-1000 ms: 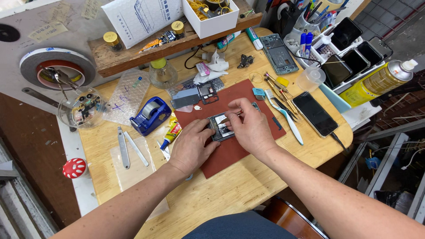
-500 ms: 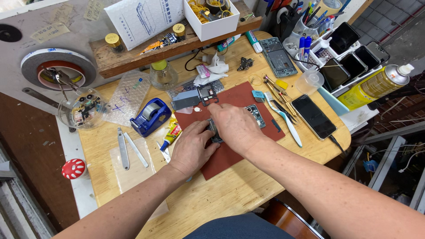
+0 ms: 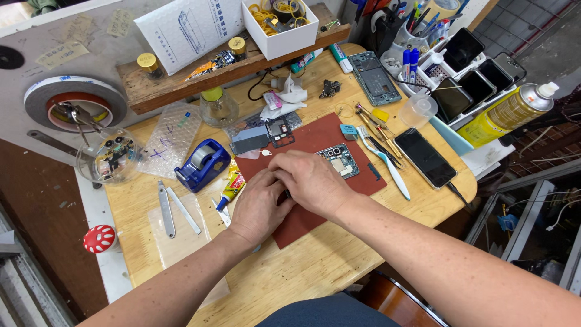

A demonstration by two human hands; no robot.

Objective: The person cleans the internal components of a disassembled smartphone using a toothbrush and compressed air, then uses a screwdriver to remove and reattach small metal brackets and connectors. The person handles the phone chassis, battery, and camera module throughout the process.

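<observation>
Both hands meet over the red mat (image 3: pixel 290 227) at mid-counter, the right hand (image 3: pixel 311 181) laid across the left hand (image 3: pixel 260 206), fingers (image 3: pixel 279 175) curled down onto something small and dark hidden beneath them; what they grip cannot be told. A phone board (image 3: pixel 341 160) lies just right and far of the knuckles, touching neither hand. A blue tape dispenser (image 3: pixel 203 165) sits to the left on the wooden counter (image 3: pixel 302 272).

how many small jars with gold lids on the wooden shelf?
2. One gold-lidded jar at the shelf's left end, the other further right, beside the white box. More may hide behind the white packet.
</observation>
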